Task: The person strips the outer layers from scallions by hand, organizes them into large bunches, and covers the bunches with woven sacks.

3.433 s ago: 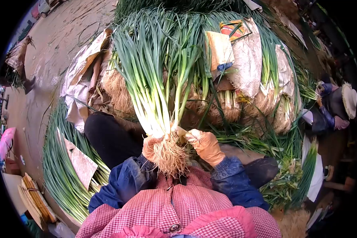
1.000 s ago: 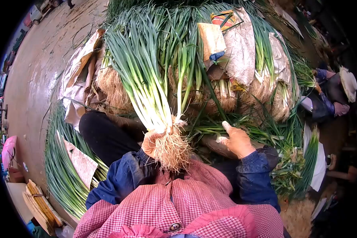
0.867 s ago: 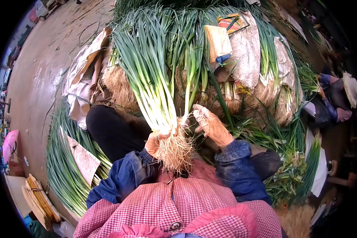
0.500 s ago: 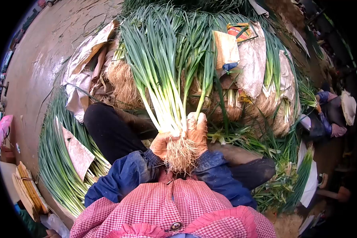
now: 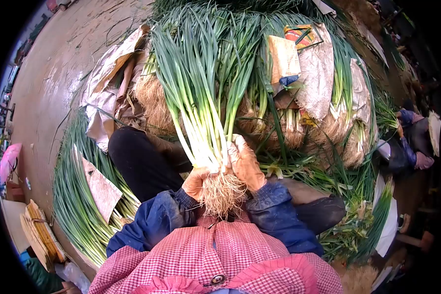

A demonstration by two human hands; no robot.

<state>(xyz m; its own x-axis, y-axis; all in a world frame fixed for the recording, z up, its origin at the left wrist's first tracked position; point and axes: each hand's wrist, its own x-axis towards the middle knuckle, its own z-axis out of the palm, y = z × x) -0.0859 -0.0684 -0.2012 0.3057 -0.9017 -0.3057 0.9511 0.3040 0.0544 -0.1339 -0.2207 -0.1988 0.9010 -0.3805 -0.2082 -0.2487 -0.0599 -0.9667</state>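
Observation:
Low in front of my chest is a bunch of green onions (image 5: 203, 115), its leaves pointing away from me and its pale roots hanging toward me. My left hand (image 5: 195, 182) is wrapped round the white stalks at the left, just above the roots. On the other side, my right hand (image 5: 247, 164) grips the same bunch, thumb and fingers against the stalks. The undersides of the stalks and part of my fingers are hidden.
Rooted green onion bundles (image 5: 154, 103) lie beyond my knees, partly under sacking (image 5: 316, 73). More green onions (image 5: 83, 196) lie left, with trimmed leaves (image 5: 345, 230) at right. Stacked cardboard (image 5: 41, 235) stands lower left. Another person (image 5: 416, 139) works at far right.
The stalks at the right of the bunch have drawn in closer to the rest. My right hand has turned inward and lies more across the stalks; my left hand keeps its grip.

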